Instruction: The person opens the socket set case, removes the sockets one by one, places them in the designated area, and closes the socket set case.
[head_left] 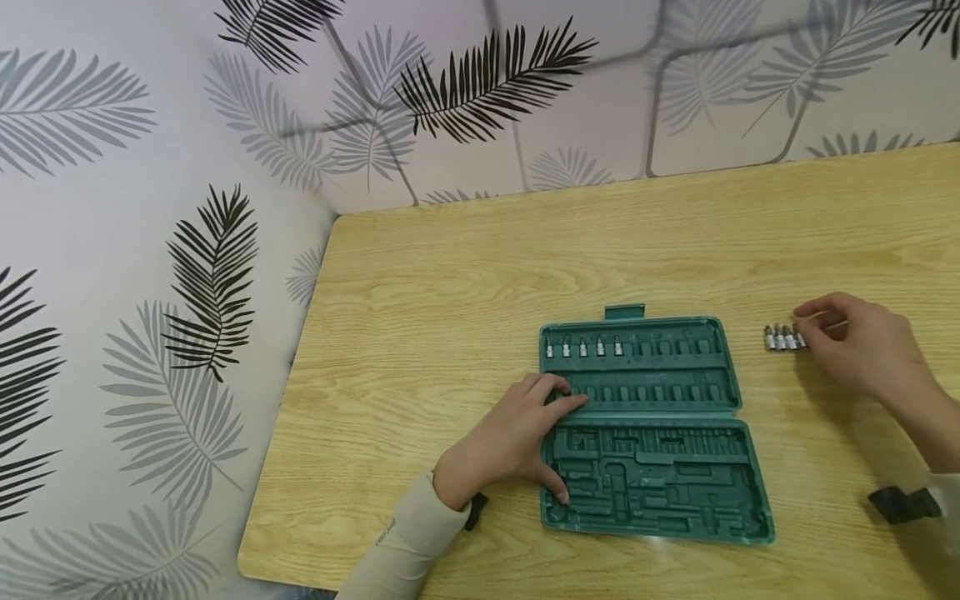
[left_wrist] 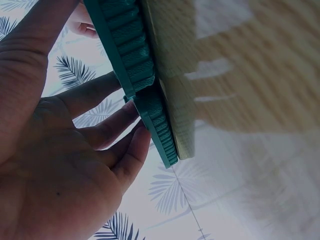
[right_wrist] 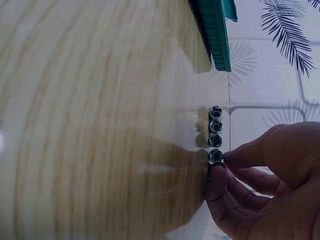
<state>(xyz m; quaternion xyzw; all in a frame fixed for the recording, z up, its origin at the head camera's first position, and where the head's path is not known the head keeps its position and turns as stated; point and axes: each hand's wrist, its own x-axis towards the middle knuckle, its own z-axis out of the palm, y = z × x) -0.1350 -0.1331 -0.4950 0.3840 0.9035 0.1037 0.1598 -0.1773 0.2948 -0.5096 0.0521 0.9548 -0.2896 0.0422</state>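
A green plastic tool case (head_left: pixel 641 411) lies unfolded on the table, with several bit sockets (head_left: pixel 583 347) standing in the left slots of its upper row. My left hand (head_left: pixel 517 433) rests on the case's left side, fingers over the upper half and thumb on the lower half. The left wrist view shows its fingertips touching the case's side wall (left_wrist: pixel 117 55). To the right of the case, several loose bit sockets (head_left: pixel 781 337) lie side by side. My right hand (head_left: pixel 862 342) pinches the one at the right end, the nearest socket (right_wrist: pixel 215 156), between thumb and fingers.
The wood-grain table (head_left: pixel 420 333) meets a leaf-patterned wall (head_left: pixel 480 100) at the back, and its left edge stands near another patterned surface. A latch flap (head_left: pixel 625 312) sticks out from the case's far edge. Dark straps are at both wrists.
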